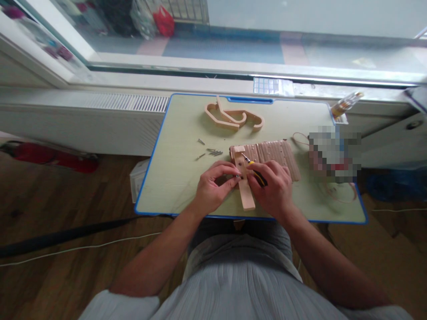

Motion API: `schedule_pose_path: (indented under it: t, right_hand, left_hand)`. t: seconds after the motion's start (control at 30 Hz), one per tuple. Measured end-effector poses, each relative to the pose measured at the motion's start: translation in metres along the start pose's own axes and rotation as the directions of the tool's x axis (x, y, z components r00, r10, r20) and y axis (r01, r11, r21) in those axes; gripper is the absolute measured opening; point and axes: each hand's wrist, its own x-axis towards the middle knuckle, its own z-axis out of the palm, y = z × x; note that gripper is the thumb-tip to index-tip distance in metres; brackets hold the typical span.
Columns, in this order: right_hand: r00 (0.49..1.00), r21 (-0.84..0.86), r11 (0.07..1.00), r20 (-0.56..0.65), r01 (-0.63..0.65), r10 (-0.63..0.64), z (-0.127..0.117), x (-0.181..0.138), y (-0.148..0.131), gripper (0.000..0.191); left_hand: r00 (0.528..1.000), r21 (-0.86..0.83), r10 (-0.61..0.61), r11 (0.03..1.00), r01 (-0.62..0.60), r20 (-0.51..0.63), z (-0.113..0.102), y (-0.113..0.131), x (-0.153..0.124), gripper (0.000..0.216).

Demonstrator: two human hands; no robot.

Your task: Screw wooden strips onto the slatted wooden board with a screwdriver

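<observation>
Over the near part of a small folding table (167, 186), my left hand (218, 180) pinches a small metal screw (238, 176) at the left edge of a pale wooden strip (247, 200). My right hand (271, 182) is closed around a screwdriver with a yellow-and-black handle (259, 174). Its thin metal tip points up and to the left, away from the screw. The strip has a dark hole, and its upper part lies on a brown corrugated pad (278, 155). My right fingers partly cover the strip.
Several loose screws (215, 152) lie left of the pad. Curved wooden pieces (230, 118) rest at the back of the table. A blurred-out object (333, 155) with a thin cord sits at the right. A radiator (123, 115) and window sill stand behind.
</observation>
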Motion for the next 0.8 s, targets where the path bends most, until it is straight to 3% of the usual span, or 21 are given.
schedule_pose_path:
  t: [0.5,0.8]
  right_hand:
    - [0.999,-0.011,1.000,-0.033,-0.006,0.006,-0.0001,0.0010,-0.0005,0.013]
    - [0.999,0.089,0.995,-0.008,-0.050,0.051,-0.0030,0.0027,-0.0004,0.020]
  left_hand:
    - [1.000,0.010,0.007,1.000,-0.007,-0.011,0.0017,-0.0004,-0.0008,0.010]
    - [1.000,0.064,0.007,0.998,-0.007,0.001,0.0024,0.0001,-0.0026,0.011]
